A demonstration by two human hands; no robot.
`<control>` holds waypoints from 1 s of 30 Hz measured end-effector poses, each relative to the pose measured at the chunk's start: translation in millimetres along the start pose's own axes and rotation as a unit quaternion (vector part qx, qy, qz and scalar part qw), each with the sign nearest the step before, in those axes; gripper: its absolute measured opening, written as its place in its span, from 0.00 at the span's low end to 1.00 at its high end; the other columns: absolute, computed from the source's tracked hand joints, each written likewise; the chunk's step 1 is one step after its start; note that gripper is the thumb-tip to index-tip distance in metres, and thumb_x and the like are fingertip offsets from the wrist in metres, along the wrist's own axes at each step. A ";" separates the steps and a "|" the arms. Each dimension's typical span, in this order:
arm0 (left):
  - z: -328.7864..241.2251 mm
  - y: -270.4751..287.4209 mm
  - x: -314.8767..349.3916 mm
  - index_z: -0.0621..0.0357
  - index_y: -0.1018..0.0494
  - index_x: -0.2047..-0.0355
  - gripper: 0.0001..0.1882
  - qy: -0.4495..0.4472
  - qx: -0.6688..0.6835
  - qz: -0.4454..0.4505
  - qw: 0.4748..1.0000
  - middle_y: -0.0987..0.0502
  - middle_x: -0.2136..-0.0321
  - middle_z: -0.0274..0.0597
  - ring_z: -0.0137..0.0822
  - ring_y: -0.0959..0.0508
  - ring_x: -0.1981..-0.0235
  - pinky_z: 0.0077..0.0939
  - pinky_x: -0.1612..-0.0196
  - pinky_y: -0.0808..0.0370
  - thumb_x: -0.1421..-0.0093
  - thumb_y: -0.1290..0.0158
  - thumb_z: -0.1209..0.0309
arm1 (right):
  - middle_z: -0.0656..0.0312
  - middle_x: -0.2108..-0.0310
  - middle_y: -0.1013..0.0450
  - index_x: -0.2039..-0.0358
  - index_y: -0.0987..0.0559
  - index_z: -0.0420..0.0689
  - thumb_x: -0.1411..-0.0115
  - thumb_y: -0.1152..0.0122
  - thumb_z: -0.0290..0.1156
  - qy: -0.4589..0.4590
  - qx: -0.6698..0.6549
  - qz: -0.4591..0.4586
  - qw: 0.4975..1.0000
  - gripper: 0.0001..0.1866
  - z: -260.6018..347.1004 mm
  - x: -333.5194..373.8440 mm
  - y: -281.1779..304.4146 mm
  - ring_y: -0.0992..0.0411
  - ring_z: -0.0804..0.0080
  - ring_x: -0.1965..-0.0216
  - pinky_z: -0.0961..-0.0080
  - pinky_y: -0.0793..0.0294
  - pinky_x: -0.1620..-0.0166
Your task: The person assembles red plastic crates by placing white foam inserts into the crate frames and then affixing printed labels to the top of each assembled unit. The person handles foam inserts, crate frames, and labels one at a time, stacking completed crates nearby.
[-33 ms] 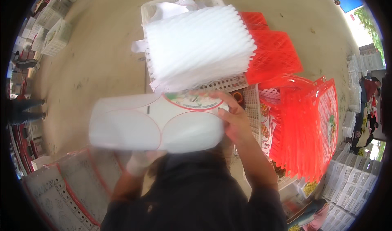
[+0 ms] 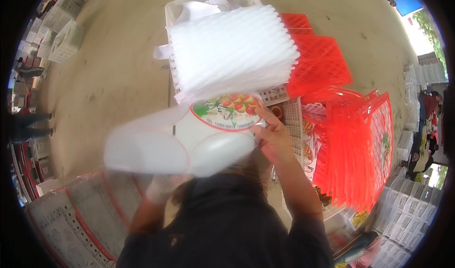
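A whitish printed sheet (image 2: 173, 126) with red-outlined oval panels and a fruit picture on a green oval is held in front of my body, its left end blurred. At its right edge, my right hand (image 2: 275, 137) grips it between thumb and fingers. My left hand (image 2: 163, 186) is at the lower edge, its fingers mostly hidden behind the sheet. Beyond the sheet lies a thick stack of white foam netting (image 2: 232, 50), on top of a white crate (image 2: 169, 17) with loose white sheets inside.
Red mesh baskets (image 2: 348, 145) stand nested together on the right, with flat red mesh pieces (image 2: 317, 59) behind them. White boxes with red edges (image 2: 87, 211) are at the lower left. Stacked white crates (image 2: 407, 216) line the right side. A person's legs (image 2: 33, 127) show at far left.
The right end of the sheet has tilted and risen slightly, so its fruit picture shows more fully. My right fingers have shifted a little along the edge.
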State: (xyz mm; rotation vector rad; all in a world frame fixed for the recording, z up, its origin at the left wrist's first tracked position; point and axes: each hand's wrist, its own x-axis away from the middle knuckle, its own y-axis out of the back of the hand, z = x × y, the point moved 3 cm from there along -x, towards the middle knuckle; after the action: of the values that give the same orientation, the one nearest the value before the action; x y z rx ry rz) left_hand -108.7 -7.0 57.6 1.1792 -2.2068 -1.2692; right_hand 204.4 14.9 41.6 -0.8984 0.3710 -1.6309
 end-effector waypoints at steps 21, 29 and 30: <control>96.7 -4.6 57.2 0.68 0.25 0.47 0.23 0.468 0.475 -0.050 0.743 0.19 0.55 0.43 0.36 0.20 0.56 0.32 0.49 0.23 0.40 0.44 0.67 | 0.46 0.47 0.25 0.40 0.27 0.42 0.38 0.39 0.34 0.062 0.776 -0.125 0.616 0.25 36.4 -82.5 106.9 0.26 0.50 0.46 0.57 0.27 0.44; 107.5 -27.1 84.0 0.67 0.28 0.43 0.26 0.490 0.457 -0.064 0.740 0.21 0.51 0.41 0.36 0.21 0.52 0.33 0.46 0.25 0.41 0.43 0.69 | 0.54 0.48 0.27 0.37 0.29 0.49 0.33 0.52 0.34 0.098 0.943 -0.207 0.241 0.24 72.7 -197.3 271.6 0.29 0.55 0.46 0.52 0.33 0.39; 108.2 -27.6 83.1 0.66 0.28 0.43 0.26 0.483 0.463 -0.067 0.740 0.21 0.51 0.41 0.36 0.21 0.52 0.33 0.46 0.25 0.41 0.43 0.69 | 0.55 0.49 0.27 0.36 0.29 0.49 0.33 0.53 0.33 0.096 0.953 -0.201 0.204 0.25 71.0 -202.7 281.8 0.29 0.56 0.47 0.51 0.34 0.39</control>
State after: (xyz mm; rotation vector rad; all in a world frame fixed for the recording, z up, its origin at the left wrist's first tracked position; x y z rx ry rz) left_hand -213.1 -20.1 -33.6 1.7507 -1.8049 0.5839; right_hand 455.7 144.0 -172.1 1.3376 -1.7130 -1.1709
